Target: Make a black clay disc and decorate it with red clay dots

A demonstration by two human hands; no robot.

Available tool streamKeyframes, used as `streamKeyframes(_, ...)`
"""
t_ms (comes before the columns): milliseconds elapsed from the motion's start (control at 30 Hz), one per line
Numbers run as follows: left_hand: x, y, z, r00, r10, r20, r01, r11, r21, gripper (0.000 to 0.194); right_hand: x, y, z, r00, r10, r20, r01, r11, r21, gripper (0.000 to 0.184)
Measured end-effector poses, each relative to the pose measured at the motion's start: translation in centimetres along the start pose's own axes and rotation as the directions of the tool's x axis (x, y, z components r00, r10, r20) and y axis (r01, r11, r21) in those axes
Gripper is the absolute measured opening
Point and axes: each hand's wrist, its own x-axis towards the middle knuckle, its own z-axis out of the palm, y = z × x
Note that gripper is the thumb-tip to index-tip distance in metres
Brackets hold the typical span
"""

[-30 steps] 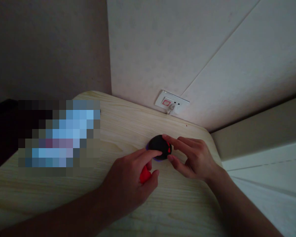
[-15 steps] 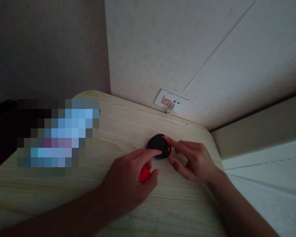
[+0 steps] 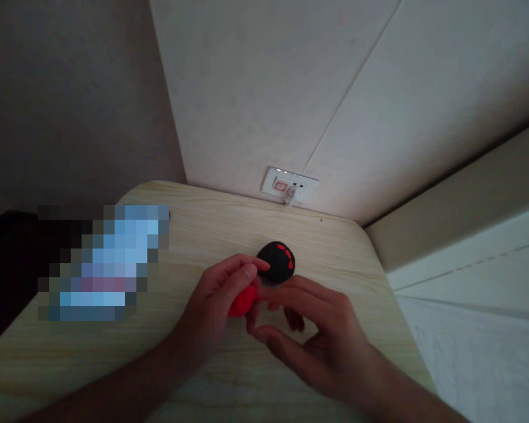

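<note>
A black, smooth, rounded dome that looks like modelling clay rests on the table, with a trace of purple under its edge. Three short red strips lie in a curve along its upper right side. In my left hand is a lump of red modelling clay, closed in by the thumb and fingers; a fingertip reaches in front of the dome's left side. My right hand comes in from the right, thumb and forefinger apart, the forefinger's tip at the red lump. Whether it touches the lump I cannot tell.
The pale wood-grain table has rounded back corners against the wall. A wall socket with a clear plug sits just above its back edge. On the left lies a blurred-out bright screen. A tiny red speck is near the back edge.
My right hand has left the dome and moved left and nearer to me, to the red clay. My left hand has turned its thumb up over the lump. The red strips show uncovered.
</note>
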Motion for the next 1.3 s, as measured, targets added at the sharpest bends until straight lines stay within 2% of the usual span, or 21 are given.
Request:
streamKeyframes(100, 0.0, -0.2, -0.1, 1.000, -0.027, -0.013, 0.025, 0.994, -0.104, 0.033, 0.2, 0.2, 1.5, 0.998, -0.019, -0.062, 0.021, 0.999, 0.028, 0.027)
streamKeyframes(267, -0.3, -0.6, 0.2, 0.990, -0.098, 0.101, 0.112, 0.984, -0.137, 0.043, -0.1, 1.7, 1.8, 0.981, 0.043, -0.187, -0.020, 0.992, 0.122, 0.021)
streamKeyframes(400, -0.7, -0.8, 0.3, 0.983, -0.108, 0.150, 0.118, 0.992, -0.055, 0.045, -0.8, 2.3, 1.7, 0.972, 0.088, -0.219, -0.047, 0.982, 0.184, 0.024)
streamKeyframes(567, -1.2, -1.0, -0.2, 0.972, -0.138, 0.192, 0.130, 0.990, 0.057, 0.035, -1.0, 2.4, 1.7, 0.975, 0.148, -0.164, -0.096, 0.951, 0.293, 0.014)
streamKeyframes(667, -1.3, -1.1, -0.6, 0.972, -0.100, 0.213, 0.077, 0.991, 0.113, 0.025, -1.0, 2.3, 1.7, 0.963, 0.227, -0.148, -0.160, 0.917, 0.364, 0.011)
streamKeyframes(767, -1.4, -0.9, -0.7, 0.971, -0.014, 0.237, -0.044, 0.971, 0.236, 0.021, -1.1, 2.2, 1.7, 0.954, 0.268, -0.133, -0.199, 0.901, 0.386, 0.011)
streamKeyframes(967, -1.6, -0.4, -0.5, 0.957, 0.168, 0.238, -0.273, 0.805, 0.528, 0.015, -1.4, 2.0, 2.1, 0.922, 0.366, -0.130, -0.289, 0.870, 0.400, 0.012)
streamKeyframes(1133, -1.7, -0.6, -0.4, 0.955, 0.224, 0.194, -0.296, 0.705, 0.644, 0.011, -1.5, 2.0, 2.5, 0.888, 0.421, -0.185, -0.294, 0.829, 0.476, 0.011)
streamKeyframes(1300, -1.6, -0.6, -0.4, 0.948, 0.245, 0.202, -0.317, 0.701, 0.639, 0.008, -1.4, 2.0, 2.7, 0.896, 0.416, -0.155, -0.281, 0.802, 0.527, 0.013)
